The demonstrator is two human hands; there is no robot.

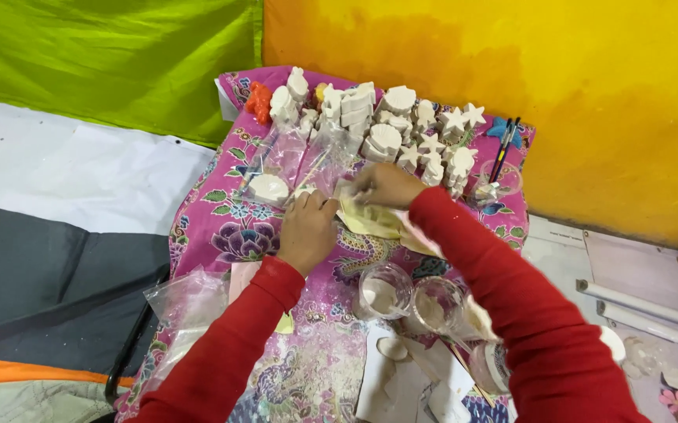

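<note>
Both my arms wear red sleeves and reach over a table covered with a pink flowered cloth (221, 215). My left hand (306, 229) curls around a small white plaster piece and the edge of a clear plastic bag (296, 160). Just to its right, my right hand (386, 186) pinches the top of a pale yellow paper (370, 221) that lies between the two hands. A white plaster shell (267, 189) rests inside the clear bag, left of my left hand.
Several white plaster shells and stars (390, 129) stand in rows at the far edge, beside an orange figure (258, 102) and brushes in a glass (502, 168). Two clear cups (409, 298) stand near me. More clear bags (182, 301) lie at the left edge.
</note>
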